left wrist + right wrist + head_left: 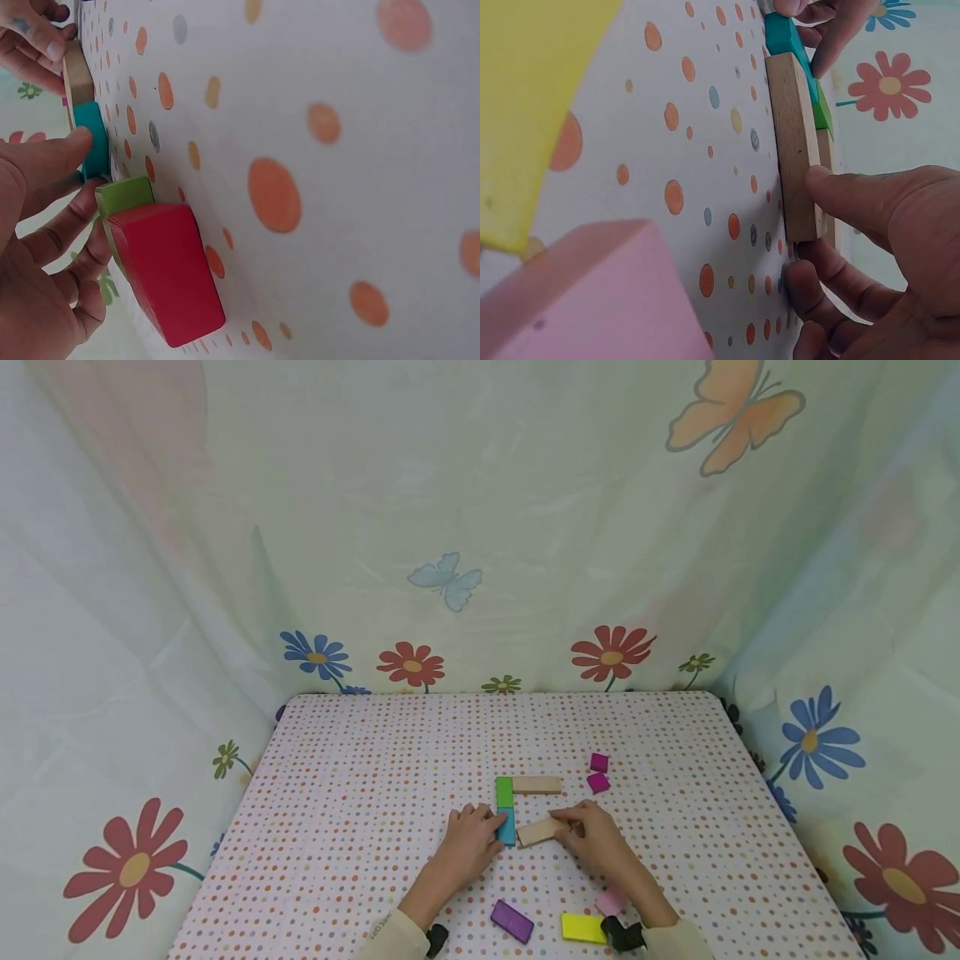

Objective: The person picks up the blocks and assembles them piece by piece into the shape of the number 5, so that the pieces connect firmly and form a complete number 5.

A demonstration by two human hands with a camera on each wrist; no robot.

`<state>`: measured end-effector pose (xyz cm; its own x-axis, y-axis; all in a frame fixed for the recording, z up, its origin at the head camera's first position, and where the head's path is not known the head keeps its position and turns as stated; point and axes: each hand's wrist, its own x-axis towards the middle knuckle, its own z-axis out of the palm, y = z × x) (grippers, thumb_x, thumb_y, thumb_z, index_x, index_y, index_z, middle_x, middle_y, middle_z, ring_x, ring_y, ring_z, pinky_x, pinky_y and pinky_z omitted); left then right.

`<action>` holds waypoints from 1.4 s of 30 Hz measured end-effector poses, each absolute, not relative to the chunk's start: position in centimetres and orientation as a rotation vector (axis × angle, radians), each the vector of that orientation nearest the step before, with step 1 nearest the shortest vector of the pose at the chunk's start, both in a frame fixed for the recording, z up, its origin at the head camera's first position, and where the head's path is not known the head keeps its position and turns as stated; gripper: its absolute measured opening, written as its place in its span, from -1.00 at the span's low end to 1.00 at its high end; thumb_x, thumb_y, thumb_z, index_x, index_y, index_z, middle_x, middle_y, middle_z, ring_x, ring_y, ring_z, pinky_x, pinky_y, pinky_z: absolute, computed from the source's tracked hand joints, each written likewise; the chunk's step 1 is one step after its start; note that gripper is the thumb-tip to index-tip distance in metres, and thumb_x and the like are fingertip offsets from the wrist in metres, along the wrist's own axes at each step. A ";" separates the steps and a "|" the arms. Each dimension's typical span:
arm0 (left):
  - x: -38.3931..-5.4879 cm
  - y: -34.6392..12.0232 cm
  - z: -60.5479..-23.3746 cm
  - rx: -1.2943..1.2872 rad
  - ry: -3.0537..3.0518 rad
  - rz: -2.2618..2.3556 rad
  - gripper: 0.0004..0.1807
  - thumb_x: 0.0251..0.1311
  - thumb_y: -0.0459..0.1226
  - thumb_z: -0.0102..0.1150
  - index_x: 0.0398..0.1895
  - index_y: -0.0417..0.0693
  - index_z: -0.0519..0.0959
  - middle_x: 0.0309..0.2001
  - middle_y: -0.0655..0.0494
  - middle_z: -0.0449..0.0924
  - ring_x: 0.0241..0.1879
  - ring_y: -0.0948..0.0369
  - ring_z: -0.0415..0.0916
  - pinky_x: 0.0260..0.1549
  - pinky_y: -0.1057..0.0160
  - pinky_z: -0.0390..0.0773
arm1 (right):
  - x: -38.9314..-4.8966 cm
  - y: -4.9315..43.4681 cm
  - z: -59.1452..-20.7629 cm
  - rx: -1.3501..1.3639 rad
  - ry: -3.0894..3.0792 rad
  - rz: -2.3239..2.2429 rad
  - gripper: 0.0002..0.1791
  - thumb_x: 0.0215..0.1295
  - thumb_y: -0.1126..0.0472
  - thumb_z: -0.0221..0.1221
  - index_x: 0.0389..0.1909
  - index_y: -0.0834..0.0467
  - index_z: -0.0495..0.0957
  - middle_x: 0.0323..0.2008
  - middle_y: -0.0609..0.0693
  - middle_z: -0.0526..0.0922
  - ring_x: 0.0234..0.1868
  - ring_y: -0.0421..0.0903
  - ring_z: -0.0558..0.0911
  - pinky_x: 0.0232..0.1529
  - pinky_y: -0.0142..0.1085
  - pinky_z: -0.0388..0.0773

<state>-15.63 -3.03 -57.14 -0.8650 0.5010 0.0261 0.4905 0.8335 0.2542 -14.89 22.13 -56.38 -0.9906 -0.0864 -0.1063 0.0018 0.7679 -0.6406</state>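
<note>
My left hand point(467, 842) holds a blue block point(507, 833) between thumb and fingers on the dotted tabletop. In line beyond it lies a green block point(504, 792), with a wooden plank point(537, 785) running right from its far end. My right hand point(596, 839) pinches a second wooden plank point(536, 833) near its right end; it lies slightly slanted, its left end close to the blue block. The left wrist view also has a red block point(169, 270) and a light green block point(124, 195) beside the left fingers; I cannot make out the red one in the head view.
Two magenta blocks point(598, 762) sit beyond the right hand. Nearer the front are a purple block point(512, 921), a yellow block point(582, 928) and a pink block point(611, 902), the last two close to the right wrist. Patterned curtains point(487, 635) surround the table point(360, 827).
</note>
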 end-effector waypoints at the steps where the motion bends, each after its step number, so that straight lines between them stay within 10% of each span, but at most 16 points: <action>1: -15.6 -3.0 -57.1 0.802 2.969 0.398 -0.46 0.44 -0.05 0.31 0.44 0.10 0.56 0.15 0.13 0.66 0.03 0.17 0.51 -0.16 0.26 0.29 | -14.9 22.1 -56.3 -0.076 2.832 -1.026 -0.64 0.36 0.26 0.40 0.16 0.09 0.76 -0.26 -0.04 0.54 -0.32 -0.16 0.40 -0.38 -0.41 0.30; 32: -15.2 -2.9 -56.9 0.778 3.055 0.461 -0.49 0.54 -0.08 0.18 0.48 0.09 0.50 0.20 0.04 0.53 0.06 0.11 0.44 -0.06 0.16 0.41 | -14.8 22.2 -56.4 -0.089 2.846 -1.045 -0.52 0.39 0.25 0.37 0.33 0.08 0.64 -0.11 0.03 0.64 -0.28 -0.19 0.43 -0.32 -0.43 0.38; 42: -15.7 -2.8 -56.4 0.908 3.006 0.493 -0.47 0.51 -0.26 0.20 0.50 0.08 0.48 0.56 -0.19 0.37 0.58 -0.18 0.30 0.51 -0.22 0.38 | -15.7 24.8 -55.4 -0.054 2.935 -1.099 -0.69 0.45 0.31 0.30 0.16 0.24 0.69 -0.13 0.10 0.70 -0.21 -0.13 0.59 -0.23 -0.33 0.55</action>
